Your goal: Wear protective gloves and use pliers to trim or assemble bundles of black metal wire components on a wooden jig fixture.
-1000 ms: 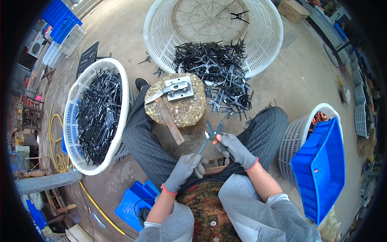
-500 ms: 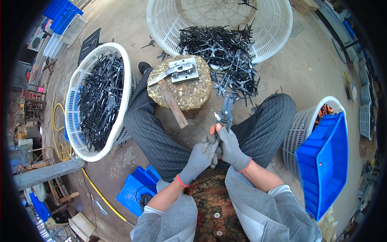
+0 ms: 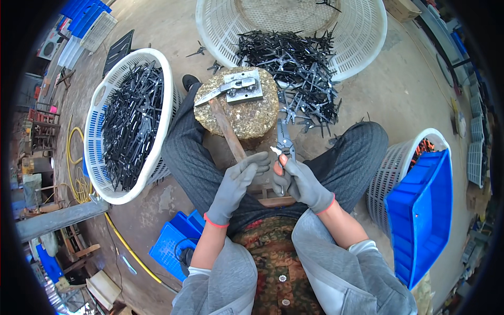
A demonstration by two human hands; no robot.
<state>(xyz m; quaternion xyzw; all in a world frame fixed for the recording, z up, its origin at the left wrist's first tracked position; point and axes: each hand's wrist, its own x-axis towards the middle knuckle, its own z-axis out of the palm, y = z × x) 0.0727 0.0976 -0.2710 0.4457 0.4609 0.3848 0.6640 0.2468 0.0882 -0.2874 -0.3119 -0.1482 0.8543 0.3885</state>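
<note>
While both gloved hands meet above the lap, a small pair of dark pliers [image 3: 284, 140] is pinched by the right hand [image 3: 302, 181] — its long axis points away, toward the stone block [image 3: 237, 107]. The left hand [image 3: 239, 181] is curled — fingertips touching the handles.

The two grey-gloved hands have drawn closer together since a second ago. The left hand [image 3: 237, 184] has closed in on the right hand [image 3: 300, 181], and the small dark metal pliers [image 3: 284, 140] now point up toward twelve o'clock, nearer the stone block [image 3: 247, 113].
</note>
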